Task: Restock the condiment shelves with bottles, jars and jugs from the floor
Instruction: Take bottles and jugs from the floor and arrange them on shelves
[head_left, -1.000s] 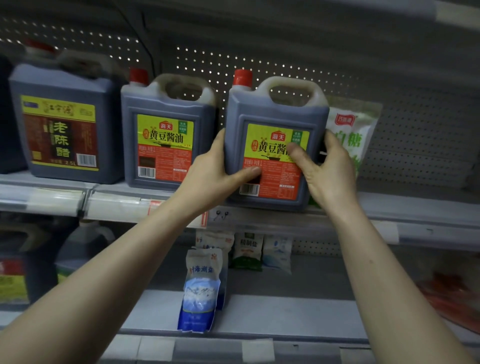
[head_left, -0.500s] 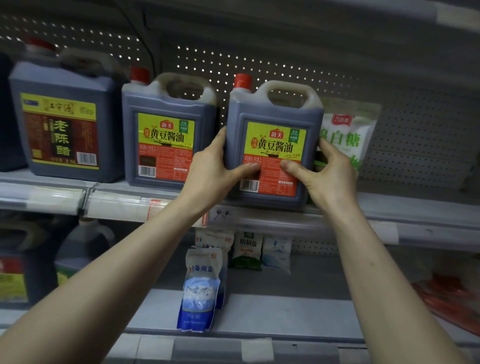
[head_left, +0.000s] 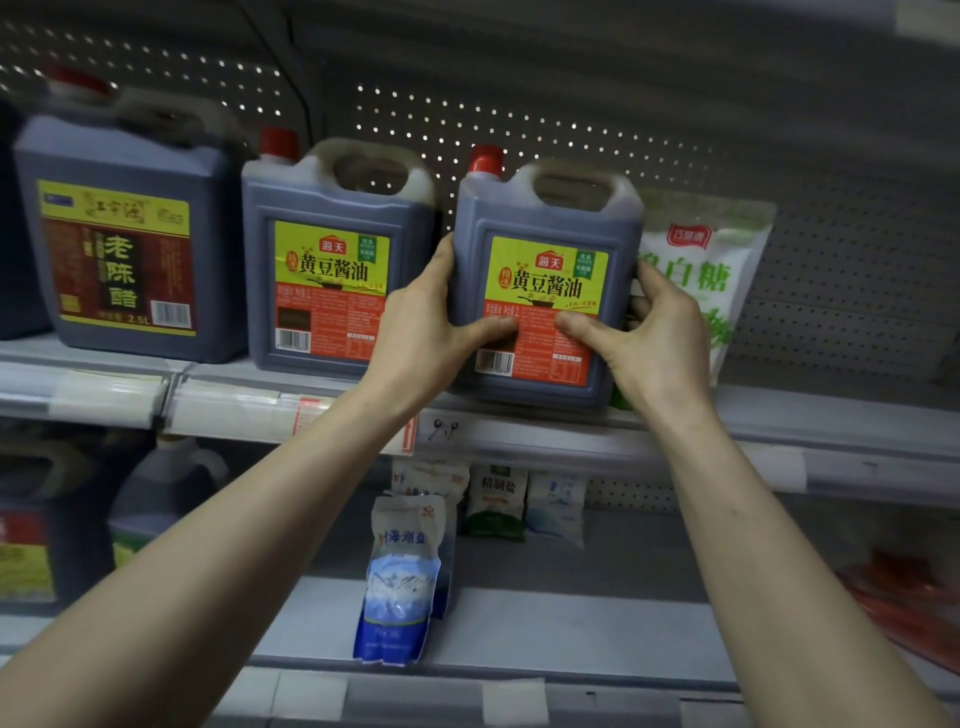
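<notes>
- The left hand (head_left: 423, 332) gripped the left side of a big dark plastic soy sauce jug (head_left: 545, 270) with a red cap and a yellow-and-red label. Its thumb was curled over the label.
- The right hand (head_left: 654, 338) gripped the right side the same way.
- The jug sat at the front of the grey metal upper shelf (head_left: 779, 421), between a matching dark jug (head_left: 332, 260) and a white sugar bag (head_left: 717, 260) with green writing.

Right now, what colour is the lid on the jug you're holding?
The lid on that jug is red; the head view shows it best.
</notes>
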